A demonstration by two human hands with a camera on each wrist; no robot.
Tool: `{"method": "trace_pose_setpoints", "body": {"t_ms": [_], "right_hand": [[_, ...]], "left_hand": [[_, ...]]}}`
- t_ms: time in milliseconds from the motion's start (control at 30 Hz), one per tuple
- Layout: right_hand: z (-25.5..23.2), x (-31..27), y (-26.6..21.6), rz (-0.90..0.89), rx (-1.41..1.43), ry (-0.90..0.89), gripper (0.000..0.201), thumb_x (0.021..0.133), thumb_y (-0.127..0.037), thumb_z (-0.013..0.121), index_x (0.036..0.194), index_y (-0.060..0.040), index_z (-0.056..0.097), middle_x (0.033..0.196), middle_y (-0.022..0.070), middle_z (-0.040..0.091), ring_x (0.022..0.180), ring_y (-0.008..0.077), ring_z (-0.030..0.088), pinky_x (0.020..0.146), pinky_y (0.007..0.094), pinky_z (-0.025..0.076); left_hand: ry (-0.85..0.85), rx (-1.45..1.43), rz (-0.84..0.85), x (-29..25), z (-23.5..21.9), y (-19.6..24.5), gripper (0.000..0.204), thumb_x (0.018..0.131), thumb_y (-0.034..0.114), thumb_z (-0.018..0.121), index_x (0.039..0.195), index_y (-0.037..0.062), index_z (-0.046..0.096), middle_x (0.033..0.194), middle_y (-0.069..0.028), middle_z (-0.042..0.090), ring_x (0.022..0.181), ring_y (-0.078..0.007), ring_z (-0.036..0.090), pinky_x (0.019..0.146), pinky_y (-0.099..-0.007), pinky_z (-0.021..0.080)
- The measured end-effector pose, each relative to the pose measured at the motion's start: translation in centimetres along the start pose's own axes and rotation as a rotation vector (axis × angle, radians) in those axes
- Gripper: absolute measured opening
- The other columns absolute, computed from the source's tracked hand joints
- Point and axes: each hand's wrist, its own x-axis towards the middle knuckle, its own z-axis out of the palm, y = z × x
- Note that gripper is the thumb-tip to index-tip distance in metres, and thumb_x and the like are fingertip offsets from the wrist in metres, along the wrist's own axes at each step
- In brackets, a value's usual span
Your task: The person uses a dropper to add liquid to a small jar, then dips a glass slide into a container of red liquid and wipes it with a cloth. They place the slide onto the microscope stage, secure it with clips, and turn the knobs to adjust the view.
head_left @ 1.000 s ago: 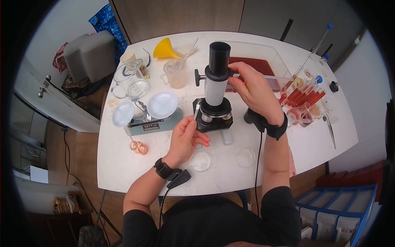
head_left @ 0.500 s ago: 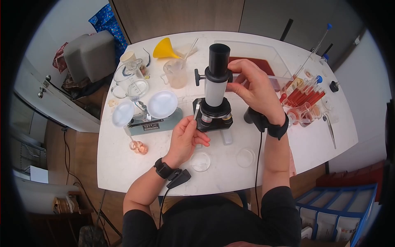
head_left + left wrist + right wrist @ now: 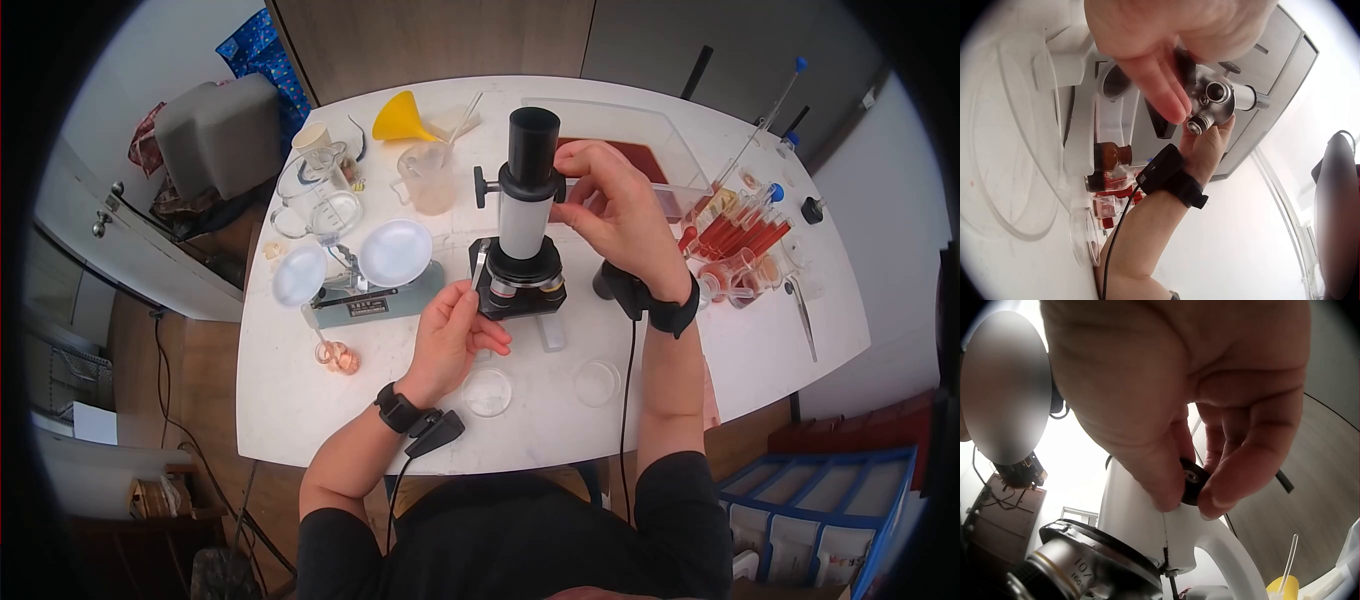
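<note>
A microscope with a white tube (image 3: 523,228) and black eyepiece (image 3: 532,138) stands mid-table. My right hand (image 3: 622,205) pinches its right-side focus knob (image 3: 1192,481) between thumb and fingers. At the left edge of the black stage (image 3: 500,304), my left hand (image 3: 450,335) grips with thumb and forefinger, right by the silver stage clip (image 3: 481,262); its other fingers curl loosely below. The left wrist view shows this hand (image 3: 1172,37) from beneath, partly hiding the stage. A 10x objective (image 3: 1063,569) sits on the nosepiece above the stage.
Two petri dishes, a left one (image 3: 487,392) and a right one (image 3: 597,384), lie near the front edge. A balance (image 3: 375,300) and a copper-coloured coil (image 3: 338,358) are at left. Red-filled test tubes (image 3: 740,235) and tweezers (image 3: 803,320) lie right. Behind stands a clear bin (image 3: 675,145).
My right fingers have shifted round the focus knob. The eyepiece sits slightly lower in the head view. My left hand stays in place.
</note>
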Motion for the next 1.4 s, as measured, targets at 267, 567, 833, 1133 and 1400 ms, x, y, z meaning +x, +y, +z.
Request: {"method": "trace_pose_setpoints", "body": {"t_ms": [267, 567, 833, 1133, 1400], "right_hand": [[0.16, -0.01, 0.47, 0.011, 0.010, 0.018, 0.034, 0.072, -0.002, 0.070, 0.103, -0.0007, 0.056, 0.098, 0.0099, 0.059, 0.064, 0.0152, 0.059, 0.055, 0.0245, 0.046], [0.31, -0.02, 0.85, 0.071, 0.036, 0.023, 0.031, 0.076, -0.011, 0.070, 0.102, 0.0010, 0.058, 0.087, 0.0112, 0.063, 0.060, 0.0159, 0.058, 0.055, 0.0262, 0.046], [0.28, 0.16, 0.23, 0.126, 0.013, 0.008, 0.029, 0.081, -0.016, 0.065, 0.102, 0.0027, 0.057, 0.085, 0.0142, 0.065, 0.063, 0.0192, 0.063, 0.057, 0.0280, 0.048], [0.58, 0.20, 0.52, 0.074, -0.038, 0.048, 0.028, 0.086, -0.021, 0.062, 0.099, 0.0028, 0.059, 0.077, 0.0148, 0.064, 0.063, 0.0205, 0.063, 0.057, 0.0293, 0.048], [0.73, 0.27, 0.40, 0.109, -0.078, 0.040, 0.026, 0.090, -0.023, 0.056, 0.095, 0.0016, 0.061, 0.073, 0.0159, 0.062, 0.064, 0.0296, 0.061, 0.058, 0.0337, 0.047]], "left_hand": [[-0.005, -0.011, 0.006, 0.06, -0.15, -0.17, 0.024, 0.100, 0.021, 0.037, 0.109, 0.0008, 0.047, 0.104, -0.0137, 0.061, 0.069, -0.0202, 0.065, 0.057, -0.0313, 0.057], [-0.003, -0.005, 0.000, 0.05, -0.05, -0.05, 0.023, 0.100, 0.021, 0.038, 0.108, 0.0013, 0.047, 0.101, -0.0130, 0.061, 0.068, -0.0201, 0.065, 0.057, -0.0312, 0.057], [-0.015, -0.015, 0.011, 0.08, -0.17, -0.16, 0.023, 0.100, 0.022, 0.039, 0.107, 0.0021, 0.048, 0.098, -0.0135, 0.062, 0.068, -0.0200, 0.065, 0.057, -0.0310, 0.057], [-0.002, -0.008, 0.002, 0.09, -0.14, -0.10, 0.022, 0.100, 0.022, 0.039, 0.106, 0.0021, 0.048, 0.099, -0.0135, 0.062, 0.068, -0.0201, 0.065, 0.057, -0.0310, 0.057], [0.006, -0.010, 0.001, 0.03, 0.04, 0.00, 0.022, 0.100, 0.021, 0.038, 0.107, 0.0017, 0.047, 0.102, -0.0131, 0.061, 0.068, -0.0202, 0.065, 0.057, -0.0314, 0.057]]}}
